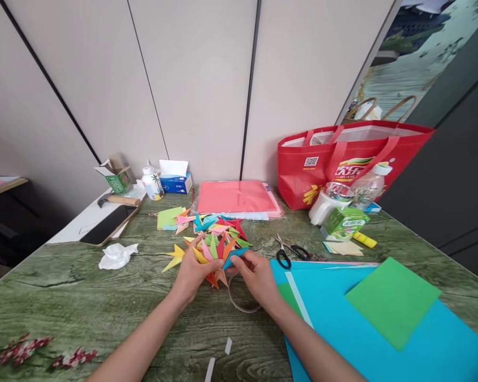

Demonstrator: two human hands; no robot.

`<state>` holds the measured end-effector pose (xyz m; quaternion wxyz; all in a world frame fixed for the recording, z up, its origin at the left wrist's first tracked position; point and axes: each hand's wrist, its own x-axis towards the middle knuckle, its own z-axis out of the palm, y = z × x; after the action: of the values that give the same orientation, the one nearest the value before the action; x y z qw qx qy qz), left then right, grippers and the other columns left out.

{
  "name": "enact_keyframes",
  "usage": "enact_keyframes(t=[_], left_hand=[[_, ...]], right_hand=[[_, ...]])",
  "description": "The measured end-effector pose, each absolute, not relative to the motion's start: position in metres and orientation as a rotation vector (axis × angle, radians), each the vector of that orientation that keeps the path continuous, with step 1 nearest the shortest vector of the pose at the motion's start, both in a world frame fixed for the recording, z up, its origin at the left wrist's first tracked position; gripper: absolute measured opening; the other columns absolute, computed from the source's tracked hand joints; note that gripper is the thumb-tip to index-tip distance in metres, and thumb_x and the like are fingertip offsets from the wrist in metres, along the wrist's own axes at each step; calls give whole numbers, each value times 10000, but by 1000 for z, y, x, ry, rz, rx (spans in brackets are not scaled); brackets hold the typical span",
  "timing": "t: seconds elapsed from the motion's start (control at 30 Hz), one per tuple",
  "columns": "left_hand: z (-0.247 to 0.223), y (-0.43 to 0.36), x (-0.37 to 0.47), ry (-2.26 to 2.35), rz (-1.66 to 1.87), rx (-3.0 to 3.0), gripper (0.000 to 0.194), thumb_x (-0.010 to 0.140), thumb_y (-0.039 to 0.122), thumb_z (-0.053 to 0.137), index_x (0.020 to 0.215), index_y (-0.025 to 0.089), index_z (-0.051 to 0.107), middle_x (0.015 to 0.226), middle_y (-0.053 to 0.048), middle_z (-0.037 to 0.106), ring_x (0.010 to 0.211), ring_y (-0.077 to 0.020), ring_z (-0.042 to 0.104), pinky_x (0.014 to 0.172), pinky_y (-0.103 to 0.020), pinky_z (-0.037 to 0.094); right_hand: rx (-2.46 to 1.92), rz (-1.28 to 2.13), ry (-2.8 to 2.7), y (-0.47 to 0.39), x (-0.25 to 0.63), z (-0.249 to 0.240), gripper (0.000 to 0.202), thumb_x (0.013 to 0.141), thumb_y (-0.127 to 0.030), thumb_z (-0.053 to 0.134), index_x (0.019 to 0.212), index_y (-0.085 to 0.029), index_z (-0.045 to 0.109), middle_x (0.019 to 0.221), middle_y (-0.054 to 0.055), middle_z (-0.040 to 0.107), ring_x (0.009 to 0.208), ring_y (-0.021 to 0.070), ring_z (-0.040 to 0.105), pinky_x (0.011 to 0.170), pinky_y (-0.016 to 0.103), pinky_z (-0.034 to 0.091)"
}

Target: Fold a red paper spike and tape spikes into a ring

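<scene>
My left hand (193, 270) is closed around a many-coloured cluster of folded paper points (220, 248), pink, green, red and orange among them. My right hand (257, 270) pinches a blue folded paper point (235, 258) at the right side of that cluster. Behind my hands lie more folded paper pieces (203, 223) in several colours. A yellow folded piece (175, 258) rests just left of my left hand. Under my right hand, a roll of tape (242, 310) shows in part. Black-handled scissors (289, 249) lie open to the right.
Blue paper sheets (326, 318) cover the right side, a green square (394, 302) on top. A red bag (302, 180), a green box (344, 223) and a bottle (370, 185) stand behind. At left are a phone (109, 225), a hammer (119, 199) and crumpled tissue (117, 255).
</scene>
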<state>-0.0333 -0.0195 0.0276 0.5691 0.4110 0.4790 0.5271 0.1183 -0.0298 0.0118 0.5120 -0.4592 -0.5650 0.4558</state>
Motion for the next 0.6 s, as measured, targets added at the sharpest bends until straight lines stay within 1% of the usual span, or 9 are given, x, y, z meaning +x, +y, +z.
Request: enact_keyframes(t=[0.1, 0.17, 0.27, 0.37, 0.5, 0.6], left_hand=[[27, -19, -34, 1096, 1273, 962, 946, 501, 176, 797, 1317, 208, 319, 893, -17, 664, 741, -166, 632, 675, -267, 490], [26, -19, -34, 1092, 1255, 963, 942, 519, 189, 792, 1324, 210, 302, 893, -22, 666, 734, -166, 631, 680, -278, 492], [26, -20, -34, 1088, 1233, 973, 922, 546, 205, 780, 1327, 212, 289, 897, -28, 667, 739, -167, 633, 685, -282, 492], [27, -21, -34, 1093, 1233, 991, 924, 543, 200, 781, 1325, 207, 289, 870, -21, 666, 724, -164, 634, 677, -277, 492], [29, -21, -34, 1139, 1220, 1010, 936, 507, 188, 796, 1311, 194, 318, 824, -14, 664, 680, -167, 632, 655, -280, 495], [30, -20, -34, 1151, 1232, 1019, 928, 488, 186, 802, 1296, 189, 346, 866, -33, 666, 734, -186, 636, 679, -294, 499]], right_hand=[[-980, 1256, -1301, -30, 118, 15, 267, 714, -446, 619, 785, -189, 636, 797, 40, 684, 735, 225, 665, 682, 344, 542], [-963, 1302, -1267, -30, 118, 16, 268, 699, -428, 638, 811, -185, 643, 824, 44, 694, 758, 231, 663, 710, 362, 543], [-1002, 1289, -1261, -30, 119, 15, 223, 699, -391, 647, 771, -180, 647, 794, 41, 697, 715, 231, 671, 673, 353, 547], [-1010, 1282, -1286, -30, 120, 15, 197, 696, -378, 650, 718, -183, 645, 731, 28, 694, 681, 229, 678, 637, 338, 545], [-1032, 1317, -1291, -30, 121, 17, 239, 668, -415, 662, 604, -187, 630, 622, 13, 684, 633, 235, 681, 595, 334, 543], [-1050, 1331, -1279, -30, 121, 18, 263, 644, -442, 673, 576, -193, 627, 600, 12, 683, 614, 238, 679, 578, 341, 549]])
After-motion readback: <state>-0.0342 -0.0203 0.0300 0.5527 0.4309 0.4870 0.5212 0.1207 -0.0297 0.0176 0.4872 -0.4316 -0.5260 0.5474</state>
